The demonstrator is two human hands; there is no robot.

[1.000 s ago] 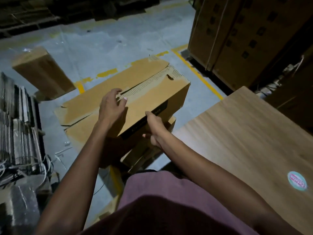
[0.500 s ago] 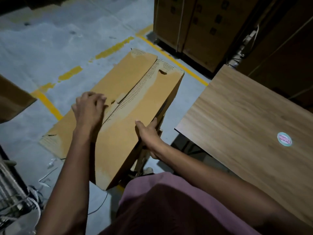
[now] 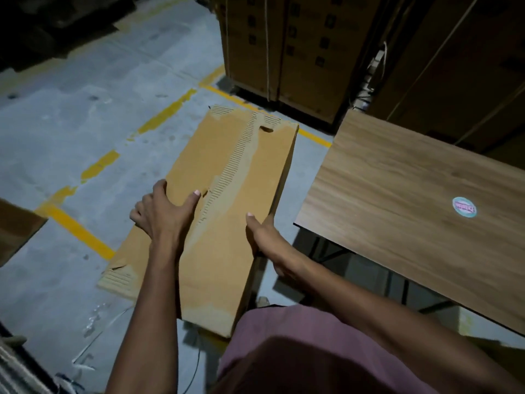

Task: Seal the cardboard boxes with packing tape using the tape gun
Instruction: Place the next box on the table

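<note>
A long brown cardboard box (image 3: 235, 200) is held in front of me above the floor, its top flaps meeting along a torn strip of bare corrugation. My left hand (image 3: 163, 211) grips the left flap, thumb lying on top near the seam. My right hand (image 3: 262, 234) grips the box's right edge, thumb on the top face and fingers hidden down the side. No tape gun or tape is in view.
A wooden table (image 3: 412, 200) with a round sticker (image 3: 463, 206) stands to the right. Stacked cartons (image 3: 284, 46) rise behind the box. Another carton's corner (image 3: 17, 231) shows at the left. Yellow lines (image 3: 76, 228) mark the concrete floor; scraps lie at the lower left.
The box has swung round so its length points away from me and sits nearer the table. My left hand has shifted from the flap's surface to gripping its edge; my right keeps hold.
</note>
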